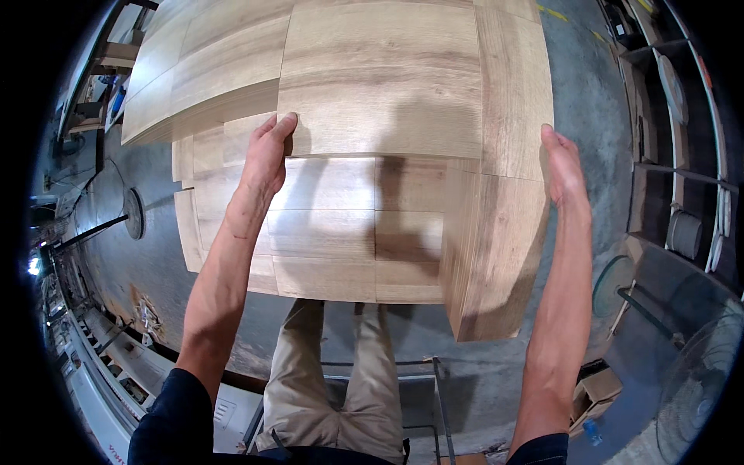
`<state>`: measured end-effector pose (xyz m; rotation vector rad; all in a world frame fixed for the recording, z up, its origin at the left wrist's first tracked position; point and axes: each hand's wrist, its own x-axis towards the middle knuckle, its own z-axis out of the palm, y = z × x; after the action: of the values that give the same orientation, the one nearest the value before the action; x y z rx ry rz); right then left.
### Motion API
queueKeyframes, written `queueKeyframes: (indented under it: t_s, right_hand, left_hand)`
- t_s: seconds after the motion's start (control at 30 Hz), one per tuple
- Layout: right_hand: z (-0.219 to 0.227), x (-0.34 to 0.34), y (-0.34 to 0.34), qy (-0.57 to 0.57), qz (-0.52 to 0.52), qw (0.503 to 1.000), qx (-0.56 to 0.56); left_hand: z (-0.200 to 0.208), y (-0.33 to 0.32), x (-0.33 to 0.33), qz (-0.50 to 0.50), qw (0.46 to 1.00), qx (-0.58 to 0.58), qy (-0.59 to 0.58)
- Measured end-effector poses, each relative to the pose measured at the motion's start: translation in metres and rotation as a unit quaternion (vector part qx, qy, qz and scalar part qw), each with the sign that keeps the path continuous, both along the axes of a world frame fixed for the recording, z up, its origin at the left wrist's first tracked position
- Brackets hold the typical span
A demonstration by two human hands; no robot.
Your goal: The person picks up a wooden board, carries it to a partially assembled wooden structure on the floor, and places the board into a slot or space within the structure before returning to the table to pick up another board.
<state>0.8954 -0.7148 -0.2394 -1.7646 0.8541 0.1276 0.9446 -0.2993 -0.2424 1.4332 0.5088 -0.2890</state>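
Note:
Stacks of light wood-grain panels fill the middle of the view. My left hand (269, 153) is closed on the near left edge of a large upper wood-grain panel (380, 85), its thumb lying at the corner. On the opposite side my right hand (566, 167) grips the outer edge of the narrower right-hand wood-grain panel (511, 101), thumb uppermost; its other fingers are partly hidden. Lower panels (322, 232) lie nearer my legs, under the raised upper layer. A tall stack of narrow panels (496, 256) stands at their right end, with many layered edges showing.
Dark shelving (690, 147) runs along the right, with a standing fan (697, 387) below it. A small open cardboard box (595, 394) sits on the floor at lower right. To the left are a round-based stand (134, 214) and white machinery (108, 364). A metal frame (438, 395) stands near my legs.

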Motion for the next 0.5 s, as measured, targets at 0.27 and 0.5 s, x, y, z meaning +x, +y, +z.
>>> queueKeyframes:
  t_s: [0.27, 0.5]
  right_hand:
    - [0.006, -0.002, -0.001, 0.021, 0.025, 0.997, 0.068]
    - [0.002, 0.001, -0.001, 0.023, -0.012, 1.000, 0.018]
  left_hand:
    - [-0.005, 0.005, 0.003, -0.035, 0.999, 0.012, 0.007]
    - [-0.006, 0.004, 0.003, -0.024, 1.000, 0.005, 0.015]
